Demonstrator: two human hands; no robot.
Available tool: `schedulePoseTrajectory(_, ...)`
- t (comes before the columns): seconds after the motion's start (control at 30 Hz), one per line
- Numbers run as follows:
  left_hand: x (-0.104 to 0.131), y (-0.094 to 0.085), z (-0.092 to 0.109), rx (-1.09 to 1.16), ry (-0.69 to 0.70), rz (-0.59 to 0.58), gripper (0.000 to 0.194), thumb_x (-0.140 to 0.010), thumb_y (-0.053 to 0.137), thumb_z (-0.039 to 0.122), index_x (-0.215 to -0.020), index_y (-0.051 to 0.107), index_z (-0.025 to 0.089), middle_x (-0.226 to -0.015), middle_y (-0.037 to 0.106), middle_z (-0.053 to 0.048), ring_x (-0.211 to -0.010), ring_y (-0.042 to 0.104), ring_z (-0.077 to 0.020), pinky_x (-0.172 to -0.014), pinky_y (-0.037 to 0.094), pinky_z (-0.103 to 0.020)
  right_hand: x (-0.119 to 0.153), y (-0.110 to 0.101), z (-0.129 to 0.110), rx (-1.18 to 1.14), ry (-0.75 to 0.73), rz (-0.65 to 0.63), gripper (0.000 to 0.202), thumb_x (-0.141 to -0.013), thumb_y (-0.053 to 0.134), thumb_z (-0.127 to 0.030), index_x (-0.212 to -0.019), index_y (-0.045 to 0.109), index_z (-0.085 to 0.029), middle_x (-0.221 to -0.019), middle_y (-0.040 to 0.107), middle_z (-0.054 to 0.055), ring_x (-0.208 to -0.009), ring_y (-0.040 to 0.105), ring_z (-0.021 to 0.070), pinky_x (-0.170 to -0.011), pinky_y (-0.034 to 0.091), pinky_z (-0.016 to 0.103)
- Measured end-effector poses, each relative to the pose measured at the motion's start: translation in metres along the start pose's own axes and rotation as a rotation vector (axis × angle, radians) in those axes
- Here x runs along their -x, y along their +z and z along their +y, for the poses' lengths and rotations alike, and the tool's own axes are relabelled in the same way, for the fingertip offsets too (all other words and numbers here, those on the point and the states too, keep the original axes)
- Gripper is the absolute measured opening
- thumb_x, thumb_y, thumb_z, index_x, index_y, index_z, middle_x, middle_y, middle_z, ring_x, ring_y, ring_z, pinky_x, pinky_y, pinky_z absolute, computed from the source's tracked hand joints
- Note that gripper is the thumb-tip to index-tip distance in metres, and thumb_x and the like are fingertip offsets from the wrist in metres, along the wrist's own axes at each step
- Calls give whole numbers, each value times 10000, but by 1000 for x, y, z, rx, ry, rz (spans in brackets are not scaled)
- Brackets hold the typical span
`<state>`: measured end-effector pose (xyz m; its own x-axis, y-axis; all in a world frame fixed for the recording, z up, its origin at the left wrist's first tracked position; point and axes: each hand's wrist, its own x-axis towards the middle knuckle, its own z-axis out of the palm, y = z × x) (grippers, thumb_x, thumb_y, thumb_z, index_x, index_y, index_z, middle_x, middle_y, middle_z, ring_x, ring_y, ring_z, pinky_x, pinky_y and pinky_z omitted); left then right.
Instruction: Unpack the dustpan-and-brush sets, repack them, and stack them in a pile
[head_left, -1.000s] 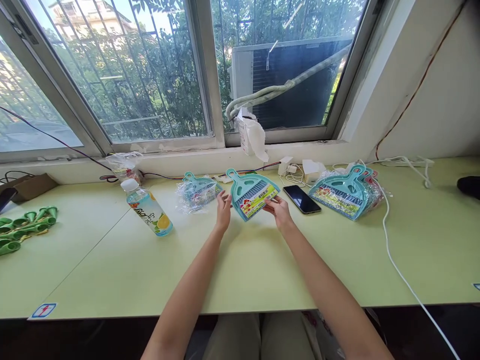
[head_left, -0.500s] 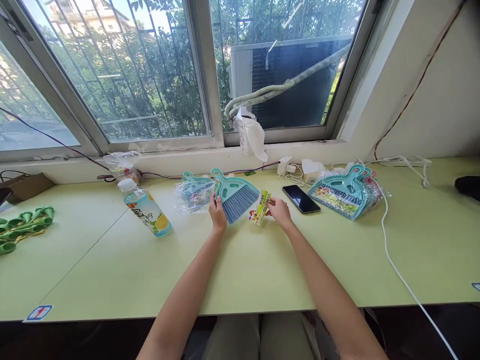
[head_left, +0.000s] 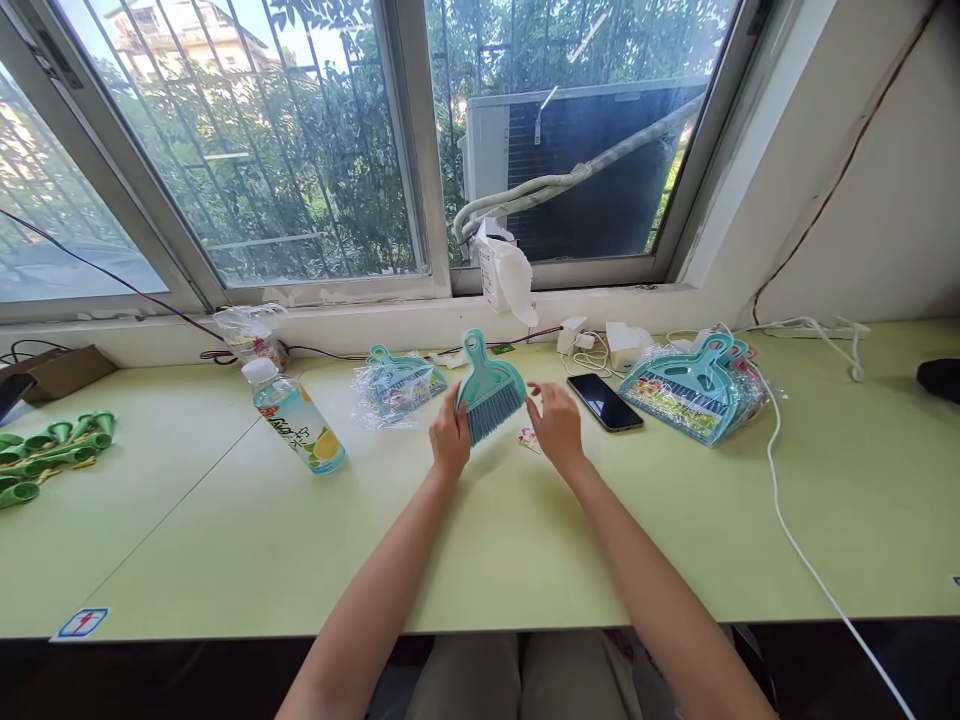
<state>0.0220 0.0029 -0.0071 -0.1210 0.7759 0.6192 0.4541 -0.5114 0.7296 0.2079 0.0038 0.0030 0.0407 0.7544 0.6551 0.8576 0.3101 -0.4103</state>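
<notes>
My left hand (head_left: 451, 437) is wrapped round the left side of a teal hand brush (head_left: 491, 395), which is held up with its handle away from me and its bristles toward me. My right hand (head_left: 556, 425) is beside the brush's right edge, fingers apart and slightly bent, with nothing seen between them. Under its fingers a small printed card (head_left: 529, 438) shows on the table, mostly hidden by the hand. A plastic-wrapped teal brush set (head_left: 401, 385) lies just behind and left of my left hand.
A drink bottle (head_left: 296, 420) lies tilted on the left, near green horn-shaped pieces (head_left: 56, 450). To the right are a black phone (head_left: 604, 402), more wrapped teal sets (head_left: 694, 388) and a white cable (head_left: 784, 515). A brown paper bag (head_left: 64, 375) sits far left.
My right hand has let go of the yellow-green printed card and moved up to the brush. My left hand has shifted right with the brush, which now stands more upright.
</notes>
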Motion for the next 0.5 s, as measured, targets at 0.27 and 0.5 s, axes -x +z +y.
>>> schedulePoseTrajectory(0.27, 7, -1, 0, -270, 413, -194, 440, -921, 347, 321, -1322, 488, 206, -1011, 614, -121, -920, 587, -218, -794, 448, -289, 11, 12, -27, -462, 101, -21, 248, -818, 542, -430, -906, 584, -201, -805, 637, 16, -637, 537, 143, -631, 401, 262)
schedulePoseTrajectory(0.5, -4, -10, 4, -390, 518, -245, 439, -969, 229, 322, -1352, 411, 209, -1063, 625, -95, -858, 617, -150, -704, 464, -227, 0, -2, -22, -499, 151, 112, 213, -724, 619, -388, -654, 568, -193, -633, 570, -5, -556, 497, 131, -583, 397, 266)
